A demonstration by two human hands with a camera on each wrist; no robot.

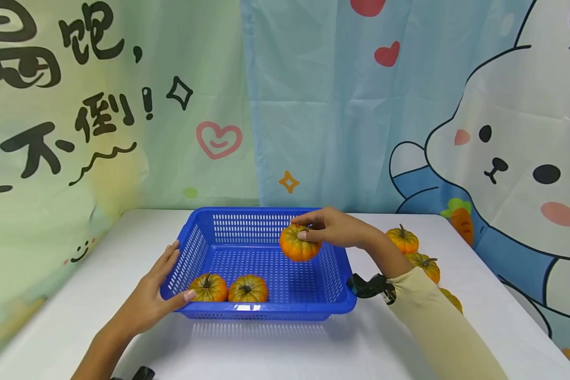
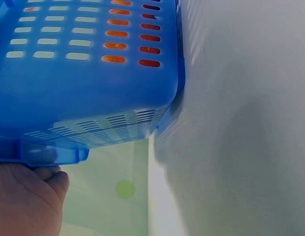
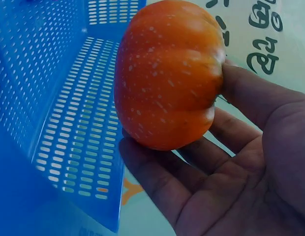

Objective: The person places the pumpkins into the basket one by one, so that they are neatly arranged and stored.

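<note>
A small orange-and-green pumpkin [image 1: 300,244] is held by my right hand [image 1: 330,227], thumb on the near side and fingers round the far side. It hangs over the right part of a blue plastic basket [image 1: 266,307]; the right wrist view shows its smooth orange underside [image 3: 167,78]. My left hand [image 1: 154,287] grips the basket's rim at the front left corner, thumb over the edge and fingers along the outer left side. Inside, two more pumpkins sit by the front wall: one at the left [image 1: 209,288], another beside it [image 1: 248,289].
Right of the basket, several pumpkins [image 1: 402,240] stand in a row on the white table [image 1: 484,264], partly hidden behind my right forearm. A printed cloth backdrop [image 1: 294,105] hangs behind the table's far edge.
</note>
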